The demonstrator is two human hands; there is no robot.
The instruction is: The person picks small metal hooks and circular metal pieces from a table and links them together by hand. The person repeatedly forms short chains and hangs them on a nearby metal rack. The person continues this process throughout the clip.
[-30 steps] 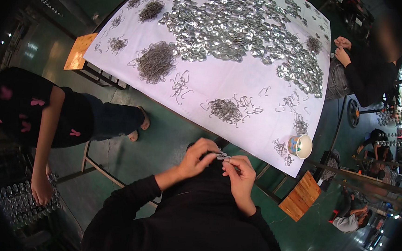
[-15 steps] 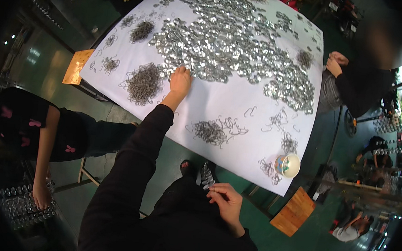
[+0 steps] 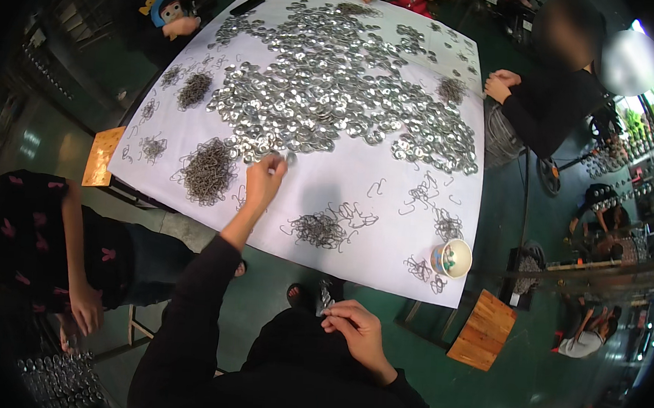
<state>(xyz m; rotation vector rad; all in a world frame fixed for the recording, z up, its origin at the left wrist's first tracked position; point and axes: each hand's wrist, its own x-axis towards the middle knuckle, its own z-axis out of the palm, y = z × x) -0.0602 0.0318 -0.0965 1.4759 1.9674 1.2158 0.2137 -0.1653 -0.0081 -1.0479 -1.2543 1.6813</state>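
Observation:
My left hand (image 3: 265, 181) is closed in a pinch on a small shiny metal disc (image 3: 291, 158), at the near edge of a broad heap of silver discs (image 3: 327, 90) on the white table (image 3: 265, 219). Close to my body, below the table edge, my right hand (image 3: 357, 333) pinches the end of a dangling string of linked silver discs (image 3: 326, 296). A dense mound of wire hooks (image 3: 208, 171) lies left of my left hand. A smaller pile of wire hooks (image 3: 319, 230) is nearer to me, right of the left forearm.
A paper cup (image 3: 452, 258) stands at the table's near right corner beside loose hooks. Wooden stools (image 3: 483, 330) stand by the table. A person (image 3: 73, 254) at my left reaches toward rows of discs (image 3: 61, 379). Other people's hands (image 3: 502, 86) are around the table.
My left hand has drawn back slightly from the heap with a disc in its fingertips. My right hand still holds the string. The view has shifted; the person at left has raised a hand.

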